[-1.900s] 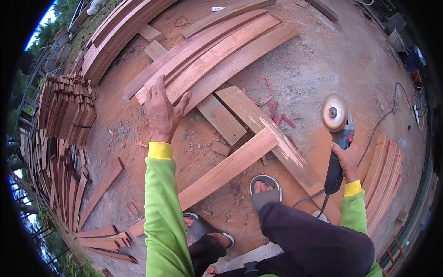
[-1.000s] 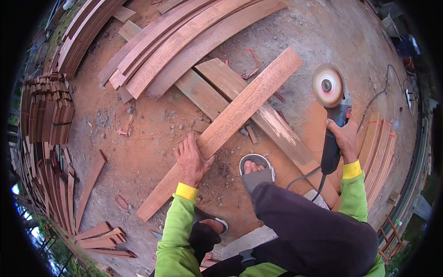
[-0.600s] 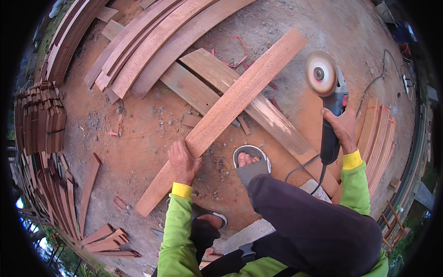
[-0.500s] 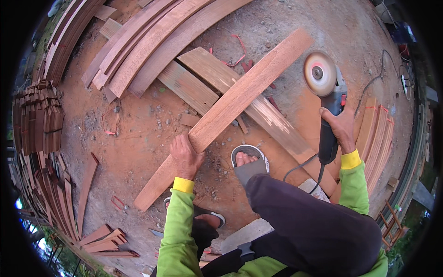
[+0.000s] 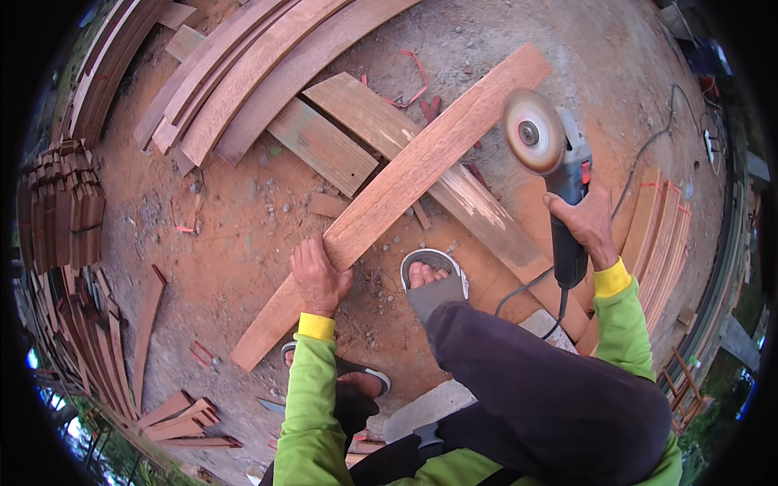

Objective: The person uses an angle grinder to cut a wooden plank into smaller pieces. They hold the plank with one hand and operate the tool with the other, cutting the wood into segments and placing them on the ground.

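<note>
My left hand (image 5: pixel 318 277) is closed on a long reddish plank (image 5: pixel 413 167), near its lower-left end. The plank lies diagonally across a weathered board (image 5: pixel 486 217), which has a paler scraped patch. My right hand (image 5: pixel 585 219) grips an angle grinder (image 5: pixel 571 188) by its black body. The grinder's round disc (image 5: pixel 530 133) is just right of the plank's upper part; whether it is spinning I cannot tell. A cord runs down from the tool's rear. My sandalled foot (image 5: pixel 433 279) is beside the plank, below the weathered board.
Curved boards (image 5: pixel 267 81) lie at the top left. Board stacks (image 5: pixel 65 206) and loose offcuts (image 5: pixel 174 417) are along the left. Long boards (image 5: pixel 656 235) lie at right beside a power cord (image 5: pixel 648 146). Red strap scraps (image 5: pixel 413 73) and a concrete block (image 5: pixel 429 405) are on the dusty ground.
My left hand has moved down from the curved boards onto the single plank, whose upper end has shifted up and right. The grinder in my right hand has moved up and left toward that plank.
</note>
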A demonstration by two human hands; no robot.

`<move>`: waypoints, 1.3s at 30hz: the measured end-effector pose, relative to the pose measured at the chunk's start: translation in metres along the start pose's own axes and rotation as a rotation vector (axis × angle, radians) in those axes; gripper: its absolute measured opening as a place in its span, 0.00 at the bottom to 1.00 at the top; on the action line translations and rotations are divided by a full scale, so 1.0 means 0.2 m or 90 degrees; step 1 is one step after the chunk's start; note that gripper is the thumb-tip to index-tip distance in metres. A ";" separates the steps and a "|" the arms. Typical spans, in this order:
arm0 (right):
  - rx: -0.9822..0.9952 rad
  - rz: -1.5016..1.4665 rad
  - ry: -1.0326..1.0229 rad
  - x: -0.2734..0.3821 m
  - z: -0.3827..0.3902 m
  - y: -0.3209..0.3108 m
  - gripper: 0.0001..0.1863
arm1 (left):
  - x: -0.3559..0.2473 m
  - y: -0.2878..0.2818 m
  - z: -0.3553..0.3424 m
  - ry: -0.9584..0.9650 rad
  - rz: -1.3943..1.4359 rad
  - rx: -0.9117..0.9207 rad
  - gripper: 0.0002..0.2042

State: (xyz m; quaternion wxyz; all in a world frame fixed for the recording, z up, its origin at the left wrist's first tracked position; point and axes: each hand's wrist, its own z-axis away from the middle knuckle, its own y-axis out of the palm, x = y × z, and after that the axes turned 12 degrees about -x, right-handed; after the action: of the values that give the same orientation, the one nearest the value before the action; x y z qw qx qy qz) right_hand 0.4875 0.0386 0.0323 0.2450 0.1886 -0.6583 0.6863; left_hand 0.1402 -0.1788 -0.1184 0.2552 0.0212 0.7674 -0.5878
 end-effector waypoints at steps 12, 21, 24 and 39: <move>0.066 0.010 -0.099 0.01 0.00 0.04 0.27 | -0.02 0.00 0.02 0.001 0.010 -0.003 0.37; 0.068 0.004 -0.124 -0.04 0.00 0.04 0.30 | -0.05 0.01 0.02 0.000 0.000 0.000 0.36; 0.079 -0.021 -0.122 -0.04 0.01 0.05 0.30 | -0.06 -0.03 0.02 -0.001 0.002 0.001 0.36; 0.094 0.003 -0.132 -0.05 0.03 0.06 0.29 | -0.12 -0.05 -0.02 -0.019 -0.002 0.033 0.39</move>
State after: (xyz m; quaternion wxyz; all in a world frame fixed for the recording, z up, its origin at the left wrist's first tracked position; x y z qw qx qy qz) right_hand 0.4885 0.0313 0.0168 0.1591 0.2747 -0.6282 0.7103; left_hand 0.1559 -0.1720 -0.0990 0.2654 0.0178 0.7481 -0.6080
